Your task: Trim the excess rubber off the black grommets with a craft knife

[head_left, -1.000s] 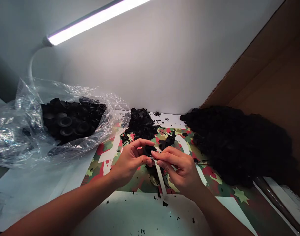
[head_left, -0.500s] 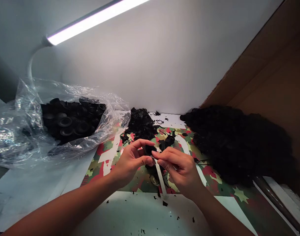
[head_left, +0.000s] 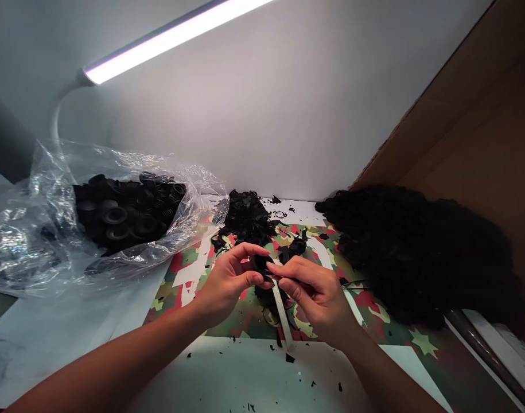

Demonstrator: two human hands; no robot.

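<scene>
My left hand [head_left: 228,281] holds a small black rubber cup-shaped ring [head_left: 262,264] between thumb and fingers, its hollow side facing right. At the ring's near right rim is my right hand [head_left: 314,292], thumb and index finger pinched together. Whatever is in that pinch is too small to make out. Below the hands, a white strip [head_left: 282,312] runs toward me over the patterned sheet [head_left: 245,321], beside some black scraps [head_left: 265,295].
A clear plastic bag [head_left: 202,201] at left holds many black rubber rings [head_left: 116,215]. Black shreds [head_left: 247,215] lie behind my hands; a large black heap [head_left: 417,252] sits at right against cardboard [head_left: 473,115]. A lit lamp [head_left: 176,40] hangs above.
My right fingertips have shifted slightly right along the ring's rim, with the thumb drawn a little away. My left hand keeps its hold on the ring, almost still.
</scene>
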